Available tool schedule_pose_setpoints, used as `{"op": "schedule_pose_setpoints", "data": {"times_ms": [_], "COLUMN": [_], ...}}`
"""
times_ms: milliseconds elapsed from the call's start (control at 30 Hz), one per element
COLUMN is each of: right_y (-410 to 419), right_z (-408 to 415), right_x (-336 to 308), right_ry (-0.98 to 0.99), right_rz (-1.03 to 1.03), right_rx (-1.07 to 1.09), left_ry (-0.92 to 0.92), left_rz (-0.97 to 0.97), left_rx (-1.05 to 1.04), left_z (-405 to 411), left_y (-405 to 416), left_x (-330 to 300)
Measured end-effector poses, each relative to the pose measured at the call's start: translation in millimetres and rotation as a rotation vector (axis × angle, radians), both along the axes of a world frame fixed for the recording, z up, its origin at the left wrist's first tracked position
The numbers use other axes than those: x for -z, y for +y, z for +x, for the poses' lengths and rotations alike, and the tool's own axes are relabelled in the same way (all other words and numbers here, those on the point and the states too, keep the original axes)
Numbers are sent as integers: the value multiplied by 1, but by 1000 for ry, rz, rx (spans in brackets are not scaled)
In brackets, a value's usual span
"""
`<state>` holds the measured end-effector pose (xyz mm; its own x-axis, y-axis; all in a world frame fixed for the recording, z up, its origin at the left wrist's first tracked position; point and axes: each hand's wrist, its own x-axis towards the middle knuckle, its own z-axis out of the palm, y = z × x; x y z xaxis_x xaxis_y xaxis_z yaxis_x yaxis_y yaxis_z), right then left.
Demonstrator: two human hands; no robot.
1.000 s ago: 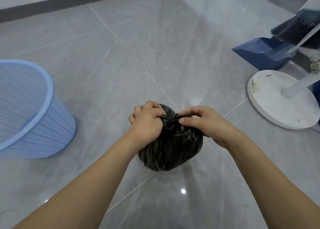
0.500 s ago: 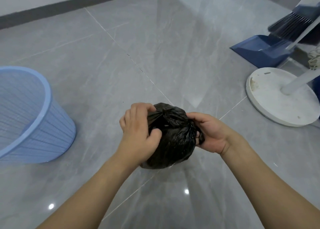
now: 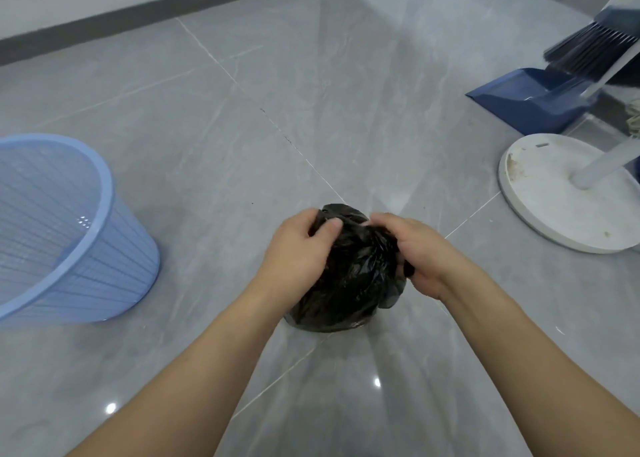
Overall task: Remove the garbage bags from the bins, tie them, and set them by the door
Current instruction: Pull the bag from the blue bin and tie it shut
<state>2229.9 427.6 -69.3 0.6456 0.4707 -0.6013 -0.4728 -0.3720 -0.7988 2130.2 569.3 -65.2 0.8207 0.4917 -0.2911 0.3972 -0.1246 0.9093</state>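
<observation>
A small black garbage bag (image 3: 349, 283) sits bunched on the grey tiled floor in the middle of the head view. My left hand (image 3: 299, 248) grips its upper left side, thumb across the gathered top. My right hand (image 3: 420, 252) grips the bag's right side, with its fingers curled round a strip of black plastic. The bag's mouth is gathered between both hands. A light blue mesh bin (image 3: 65, 228) lies tilted at the left, with no bag inside it.
A white round stand base (image 3: 554, 197) with a pole stands at the right. Behind it lean a dark blue dustpan (image 3: 530, 100) and a broom (image 3: 595, 48). A dark baseboard runs along the far wall. Open tiled floor stretches ahead.
Both hands have shifted on the bag's top: the left moved from pinching the knot to cupping the left side, the right dropped to the right side, holding a plastic strip.
</observation>
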Motion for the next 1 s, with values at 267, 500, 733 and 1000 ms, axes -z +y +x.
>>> {"op": "schedule_pose_setpoints", "data": {"times_ms": [267, 500, 733, 1000], "right_y": [-26, -21, -24, 11], "right_z": [17, 28, 41, 16], "right_x": [19, 11, 3, 0], "right_ry": [-1058, -743, -856, 238], "right_rz": [-538, -766, -899, 138], "right_rx": [-296, -817, -606, 150], "left_ry": [154, 336, 492, 296], "left_rz": [-749, 242, 575, 626], "left_rx": [-775, 118, 322, 662], "left_z": [-24, -20, -28, -32], "left_y": [61, 32, 37, -1], "left_x": [29, 7, 15, 31]}}
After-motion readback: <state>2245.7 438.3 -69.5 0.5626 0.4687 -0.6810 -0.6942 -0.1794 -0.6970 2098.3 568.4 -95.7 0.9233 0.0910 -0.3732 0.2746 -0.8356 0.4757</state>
